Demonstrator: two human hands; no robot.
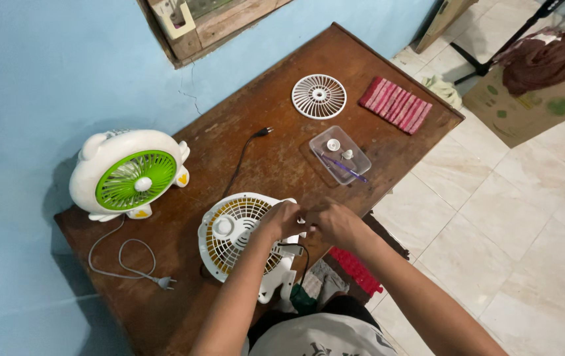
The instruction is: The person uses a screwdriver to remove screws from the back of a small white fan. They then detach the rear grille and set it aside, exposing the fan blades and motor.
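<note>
A small white desk fan with a yellow grille (233, 232) lies on its back near the front edge of the brown wooden table (282, 118). My left hand (281, 220) grips the fan's right rim. My right hand (334, 223) is closed on the same spot, fingers pinched at a small white part of the fan's body. The fan's black cord (246, 155) runs back across the table to a plug. What sits between my fingertips is hidden.
A second white fan with a green grille (130, 175) stands at the left, its white cord (124, 260) coiled in front. A loose white round grille (319, 96), a clear tray with small parts and a purple tool (340, 155), and a pink striped cloth (396, 104) lie farther back.
</note>
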